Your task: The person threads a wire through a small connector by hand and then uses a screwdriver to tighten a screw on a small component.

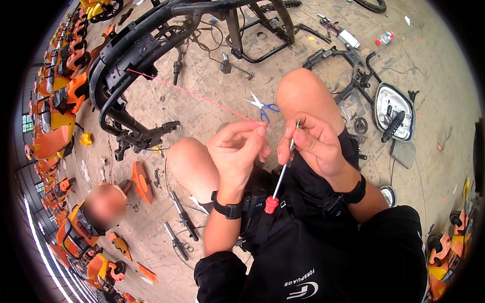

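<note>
My left hand (pixel 238 151) pinches the end of a thin pink string (pixel 199 96) between thumb and forefinger. The string runs taut up and left to a black tubular vehicle frame (pixel 108 65). My right hand (pixel 316 146) is closed around the shaft of a screwdriver (pixel 281 181), whose short red handle points down toward my lap. A small metallic piece shows among the right fingers near the shaft's upper end; its kind is unclear. Scissors (pixel 261 106) with blue handles lie partly spread on the floor, just beyond my hands between my knees.
A smaller black frame (pixel 353 76), a white shell holding a black shock absorber (pixel 394 126) and a bottle (pixel 384 38) lie to the right. Two dark cylindrical parts (pixel 183 217) and orange panels (pixel 141 183) lie left. Rows of orange-yellow vehicles (pixel 55 136) line the left side.
</note>
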The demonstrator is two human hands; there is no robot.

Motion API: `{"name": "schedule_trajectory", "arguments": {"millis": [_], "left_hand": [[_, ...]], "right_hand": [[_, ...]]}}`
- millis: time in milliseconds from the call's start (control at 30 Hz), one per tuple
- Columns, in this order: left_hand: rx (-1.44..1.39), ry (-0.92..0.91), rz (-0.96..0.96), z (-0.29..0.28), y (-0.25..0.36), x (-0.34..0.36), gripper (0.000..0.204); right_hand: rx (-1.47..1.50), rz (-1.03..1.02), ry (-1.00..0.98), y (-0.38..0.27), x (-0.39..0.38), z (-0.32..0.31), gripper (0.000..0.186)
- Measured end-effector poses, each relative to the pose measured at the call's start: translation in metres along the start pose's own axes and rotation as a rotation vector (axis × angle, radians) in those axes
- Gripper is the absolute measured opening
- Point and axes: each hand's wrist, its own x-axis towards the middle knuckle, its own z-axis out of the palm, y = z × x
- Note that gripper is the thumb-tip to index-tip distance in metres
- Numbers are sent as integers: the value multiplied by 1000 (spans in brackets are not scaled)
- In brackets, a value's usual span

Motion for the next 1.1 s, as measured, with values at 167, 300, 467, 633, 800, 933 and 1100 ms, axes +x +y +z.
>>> {"name": "schedule_trajectory", "arguments": {"millis": [167,300,467,633,800,933,1100], "left_hand": [[80,92,10,6,3,-4,7],[186,129,45,10,8,-10,8],[268,162,81,15,13,-14,10],[350,253,130,24,12,-18,9],[579,314,316,21,1,-17,8],[901,301,553,21,5,-10,12],[1079,259,712,24,14,-8,16]], "right_hand": [[-28,12,9,-1,0,2,20],[-33,12,2,-1,-1,2,20],[-39,13,-10,1,-1,1,19],[-61,13,-3,1,-2,2,19],[-53,34,-22,-2,-2,5,19],[-50,52,-25,-4,-2,6,18],[-28,65,-24,-5,-2,8,16]]}}
